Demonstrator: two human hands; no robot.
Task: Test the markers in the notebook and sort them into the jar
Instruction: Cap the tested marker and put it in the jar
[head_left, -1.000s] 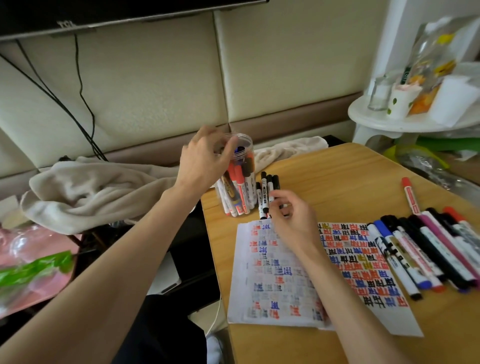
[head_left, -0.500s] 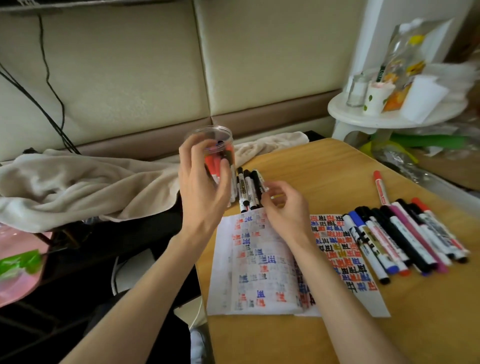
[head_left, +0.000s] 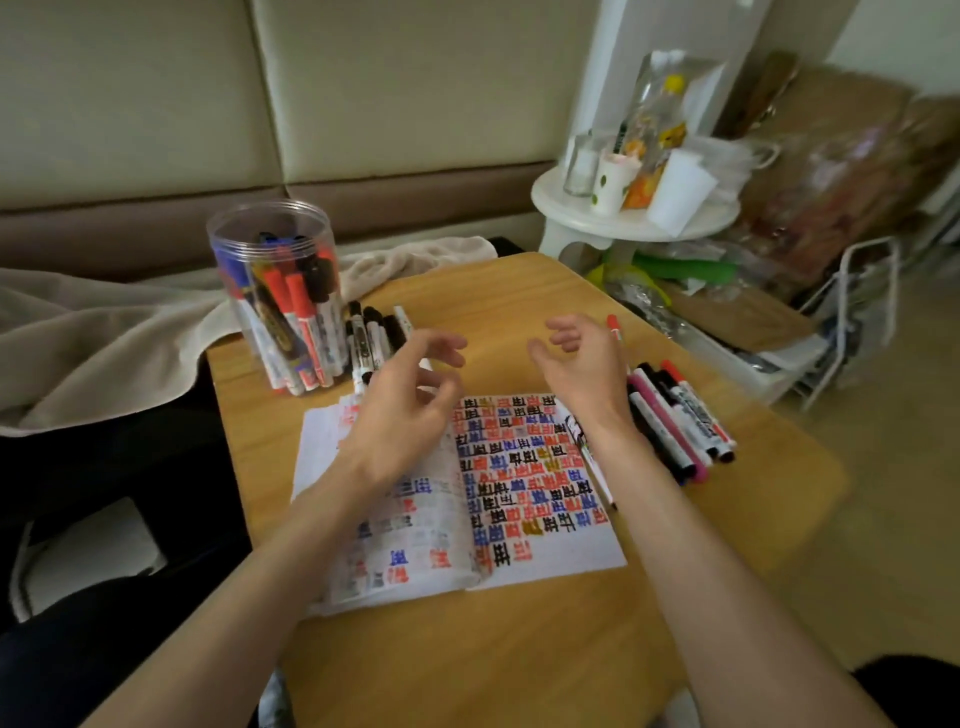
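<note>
Markers in three groups are in view: one lot standing inside the clear jar at the far left corner of the counter, a small black-capped cluster lying just beside the jar's right side, and a row of mixed colours lying at the right edge of the notebook.

Change since half a second ago: the jar is no longer held up in the left hand. It now stands upright on the counter, open-topped, and is apart from both hands. The right hand has also left the black-capped cluster, where it was working.

Hand state: both hands hover above the top of the notebook with fingers spread and loosely curled. Neither grips anything. They are near each other but do not touch.

The notebook lies open and flat, its pages covered with red, blue, black and yellow test marks. One red-capped marker lies alone behind the right hand.

Assessment: the jar step for the last batch appears complete, and the hands are free for the next pick. The right-hand row is the nearest untested or unsorted stock; whether the black-capped cluster counts as rejects cannot be told. The jar stands close to the counter's corner, so a careless reach could knock it.
</note>
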